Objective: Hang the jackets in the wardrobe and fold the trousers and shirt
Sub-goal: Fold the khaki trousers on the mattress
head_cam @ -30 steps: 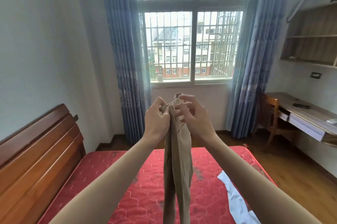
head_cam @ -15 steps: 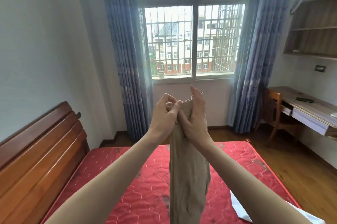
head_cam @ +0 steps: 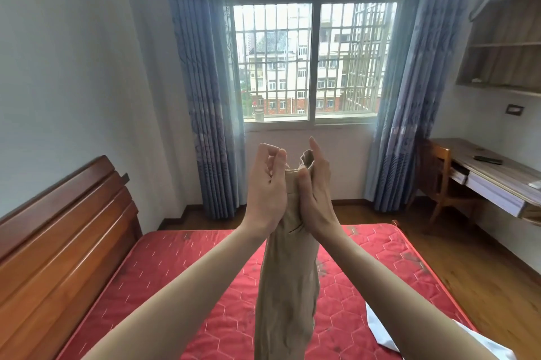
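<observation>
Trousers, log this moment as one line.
trousers: held up over bed | left hand: pinching waistband | right hand: gripping waistband | fold: not started

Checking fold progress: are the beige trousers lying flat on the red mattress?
No, the beige trousers hang upright in the air, pinched at the top by the left hand and right hand, above the red mattress.

Beige trousers [head_cam: 285,286], red hexagon-quilted mattress [head_cam: 175,277], blue curtains [head_cam: 205,81].

One pair of beige cloth trousers [head_cam: 288,277], two bare hands, the left hand [head_cam: 265,192] and right hand [head_cam: 317,192], one red quilted mattress [head_cam: 181,280], one white garment [head_cam: 380,330], two blue curtains, one wooden desk [head_cam: 497,178], one wooden chair [head_cam: 442,184].
</observation>
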Demonstrator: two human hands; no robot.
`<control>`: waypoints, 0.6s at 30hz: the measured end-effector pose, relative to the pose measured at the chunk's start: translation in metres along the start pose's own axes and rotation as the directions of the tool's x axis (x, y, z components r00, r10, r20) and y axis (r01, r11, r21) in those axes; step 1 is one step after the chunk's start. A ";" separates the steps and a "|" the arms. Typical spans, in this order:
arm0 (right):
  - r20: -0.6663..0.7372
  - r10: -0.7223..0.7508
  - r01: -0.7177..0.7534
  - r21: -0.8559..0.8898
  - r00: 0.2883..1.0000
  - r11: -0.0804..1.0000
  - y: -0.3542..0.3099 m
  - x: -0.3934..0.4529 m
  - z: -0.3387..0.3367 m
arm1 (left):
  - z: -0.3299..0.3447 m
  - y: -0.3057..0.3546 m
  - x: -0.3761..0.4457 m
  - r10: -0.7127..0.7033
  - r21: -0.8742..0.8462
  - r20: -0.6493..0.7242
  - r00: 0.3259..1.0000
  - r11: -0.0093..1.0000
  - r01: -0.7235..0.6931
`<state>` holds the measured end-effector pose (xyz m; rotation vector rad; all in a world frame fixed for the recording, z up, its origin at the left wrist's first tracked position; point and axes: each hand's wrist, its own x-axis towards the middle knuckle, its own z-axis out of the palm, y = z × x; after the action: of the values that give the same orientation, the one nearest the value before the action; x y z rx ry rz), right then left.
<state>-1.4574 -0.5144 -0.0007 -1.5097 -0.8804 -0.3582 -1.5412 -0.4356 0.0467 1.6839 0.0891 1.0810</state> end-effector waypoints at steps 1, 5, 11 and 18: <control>-0.034 0.022 -0.022 -0.010 0.999 1.000 0.003 0.003 -0.002 | -0.002 0.000 0.002 -0.003 -0.011 0.000 1.000 1.000 0.003; -0.215 0.184 -0.206 -0.082 0.959 0.975 0.023 0.014 -0.014 | -0.016 0.001 0.014 -0.015 -0.051 0.012 1.000 0.999 0.016; 0.005 0.428 -0.408 0.317 0.904 0.856 0.031 0.025 -0.030 | -0.034 0.003 0.027 -0.016 -0.014 0.034 0.999 1.000 0.017; -0.081 0.220 -0.210 0.114 0.972 0.971 0.011 0.026 -0.046 | -0.063 -0.003 0.032 0.154 0.281 0.285 0.946 0.930 -0.236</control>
<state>-1.4198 -0.5495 0.0169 -1.4633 -0.6445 -0.2175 -1.5644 -0.3711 0.0637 2.1455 -0.0845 1.0216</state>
